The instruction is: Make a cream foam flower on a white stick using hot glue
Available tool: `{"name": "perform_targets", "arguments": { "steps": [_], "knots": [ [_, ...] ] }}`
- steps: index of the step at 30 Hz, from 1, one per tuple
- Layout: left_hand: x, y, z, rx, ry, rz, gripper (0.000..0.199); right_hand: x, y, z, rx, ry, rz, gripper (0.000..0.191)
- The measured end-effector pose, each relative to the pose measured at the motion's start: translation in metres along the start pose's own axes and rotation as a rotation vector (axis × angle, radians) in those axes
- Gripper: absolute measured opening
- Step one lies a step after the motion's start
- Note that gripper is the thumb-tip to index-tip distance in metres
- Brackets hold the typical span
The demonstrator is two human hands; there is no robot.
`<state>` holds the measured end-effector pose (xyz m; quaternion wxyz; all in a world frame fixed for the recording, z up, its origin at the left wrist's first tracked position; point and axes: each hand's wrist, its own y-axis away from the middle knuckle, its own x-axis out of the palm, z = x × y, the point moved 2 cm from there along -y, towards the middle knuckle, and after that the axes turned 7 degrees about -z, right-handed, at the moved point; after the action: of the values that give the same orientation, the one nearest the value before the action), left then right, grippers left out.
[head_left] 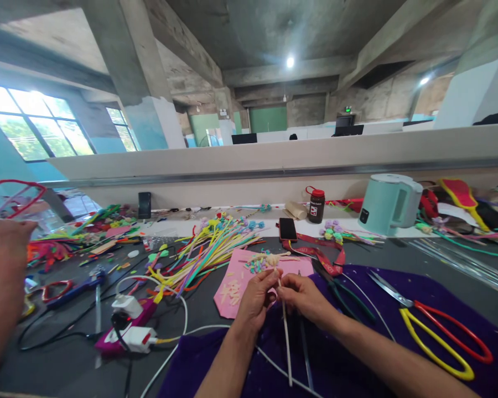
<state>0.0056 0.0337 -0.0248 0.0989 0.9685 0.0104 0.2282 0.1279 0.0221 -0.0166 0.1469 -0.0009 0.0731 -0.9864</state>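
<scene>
My left hand point(257, 296) and my right hand point(301, 297) meet over a pink sheet point(224, 303). Both are closed in a pinch on a cream pipe cleaner point(287, 342), whose long end hangs down between my forearms. A cream tuft point(273, 258) shows just above my fingertips; whether it is joined to the pipe cleaner I cannot tell. Small cream pieces point(232, 290) lie on the sheet left of my left hand. Beyond my fingers is a cluster of small pastel pieces point(257, 262). Dark-handled pliers point(348, 298) rest to the right of my right hand.
Large scissors point(437, 331) lie open on purple cloth point(369, 276) at right. Pipe cleaners point(216, 249) are heaped left of centre. A power strip point(126, 331) trails cables. Behind stand a kettle point(388, 204) and a bottle point(316, 205). Another person's arm point(2, 287) reaches in at left.
</scene>
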Motion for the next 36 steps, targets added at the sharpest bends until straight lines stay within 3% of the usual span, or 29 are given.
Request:
{"name": "perform_targets", "arguments": {
  "steps": [5,11,15,24,28,31,36],
  "knots": [
    [0.004,0.003,0.001,-0.018,-0.01,0.06,0.028,0.001,0.001,0.001,0.008,-0.048,0.019,0.03],
    [-0.007,-0.004,-0.011,0.008,0.159,-0.057,0.025,0.0,0.005,0.003,0.131,0.002,0.08,0.027],
    [-0.018,-0.008,-0.02,-0.025,0.261,-0.18,0.018,-0.001,0.009,0.006,0.124,0.095,0.108,0.026],
    [-0.042,-0.013,-0.037,0.033,0.485,-0.295,0.011,0.006,0.02,0.005,0.141,0.268,0.211,0.022],
    [-0.059,-0.014,-0.049,0.1,0.588,-0.359,0.007,0.0,0.03,0.02,0.207,0.38,0.376,0.02],
    [-0.068,-0.014,-0.056,0.127,0.648,-0.362,0.006,-0.011,0.032,0.039,0.131,0.385,0.519,0.018],
    [-0.057,-0.013,-0.051,0.059,0.551,-0.239,0.008,-0.027,0.018,0.053,-0.093,0.333,0.3,0.008]
  ]
}}
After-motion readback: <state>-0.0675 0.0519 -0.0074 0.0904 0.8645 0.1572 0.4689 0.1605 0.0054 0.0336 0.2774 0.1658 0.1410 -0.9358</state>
